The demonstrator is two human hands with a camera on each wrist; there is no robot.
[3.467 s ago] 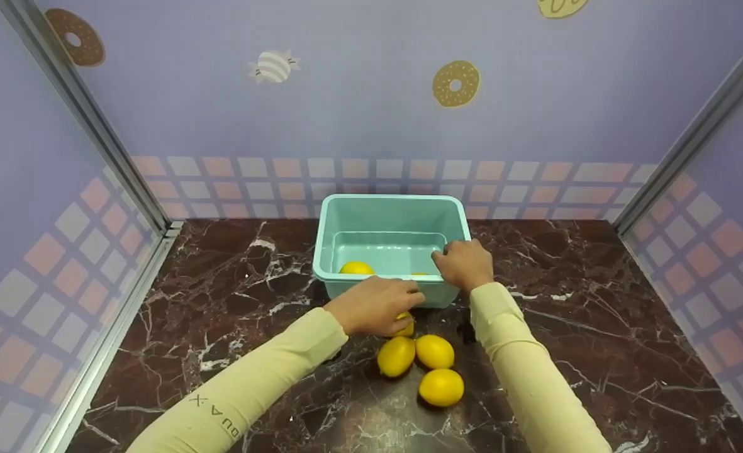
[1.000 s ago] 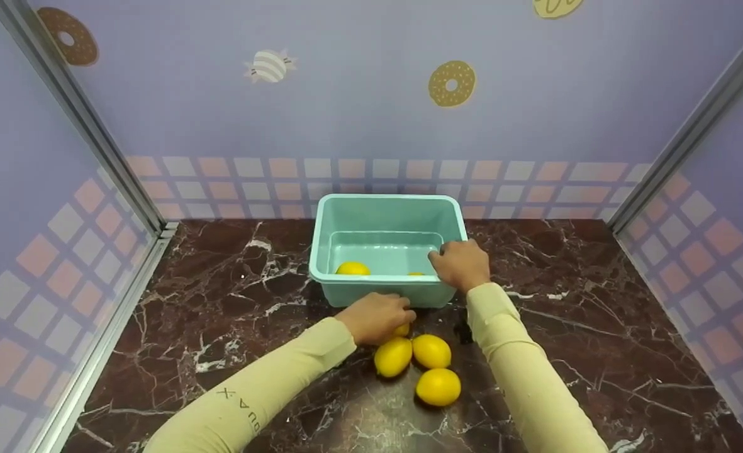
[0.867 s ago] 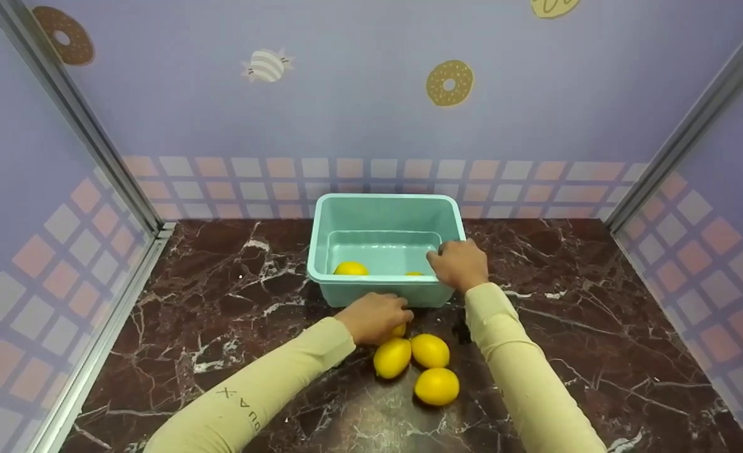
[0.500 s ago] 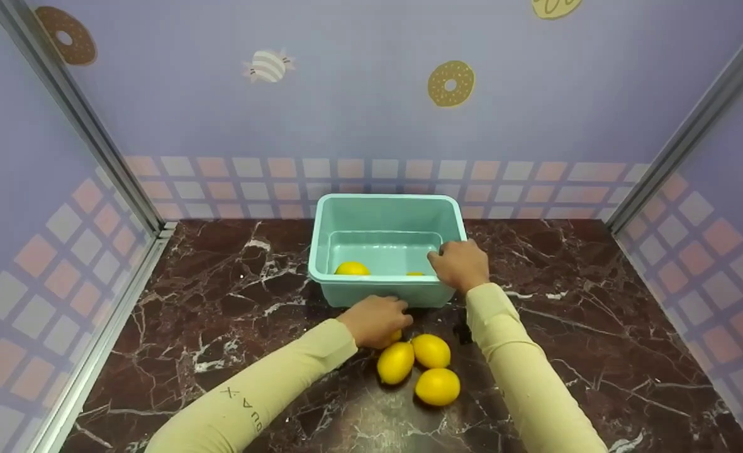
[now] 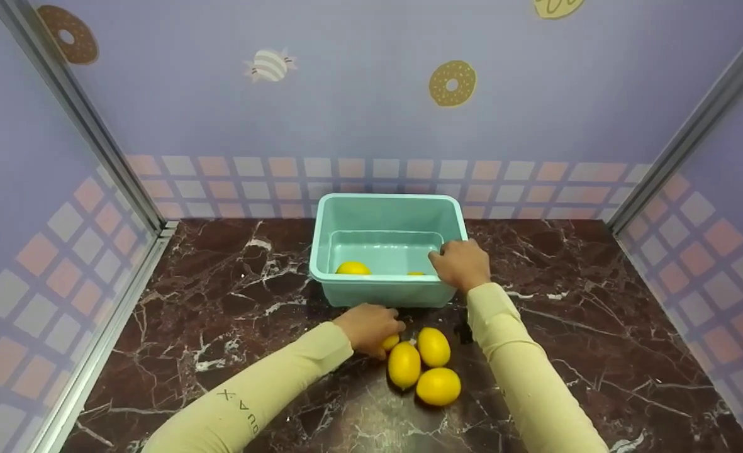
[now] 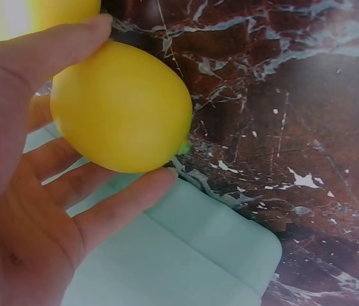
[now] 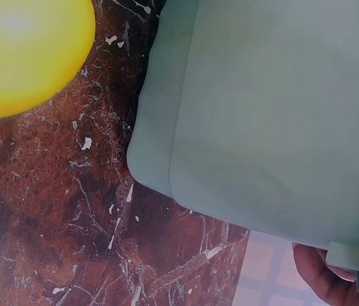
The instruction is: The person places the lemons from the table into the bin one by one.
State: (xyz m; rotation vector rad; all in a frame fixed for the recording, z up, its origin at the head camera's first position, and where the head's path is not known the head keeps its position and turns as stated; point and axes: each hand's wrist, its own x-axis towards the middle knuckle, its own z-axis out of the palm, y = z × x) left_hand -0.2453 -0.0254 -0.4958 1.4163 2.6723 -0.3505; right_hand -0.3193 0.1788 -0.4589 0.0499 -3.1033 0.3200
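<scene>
My left hand [image 5: 367, 327] is around a yellow lemon [image 6: 125, 108] in front of a light teal plastic basin [image 5: 384, 294]. In the left wrist view its thumb lies on one side of the fruit and the fingers on the other. Most of this lemon is covered by the hand in the head view. My right hand [image 5: 464, 263] grips the basin's rim at the near right corner. Three more lemons lie close together on the table: one upright in view [image 5: 404, 365], a second lemon [image 5: 434, 347] and a third lemon [image 5: 439, 386]. Inside the basin another lemon [image 5: 353, 268] shows at the left.
A sliver of yellow [image 5: 416, 274] shows behind the basin's near rim. The dark red marbled tabletop [image 5: 245, 352] extends to both sides. A lilac wall [image 5: 371, 126] with pink and white squares stands behind the basin, with side panels in metal frames.
My left hand has come down off the basin's front and nearer to me with the lemon. Two loose lemons beside it have shifted and turned. The right hand stays on the rim.
</scene>
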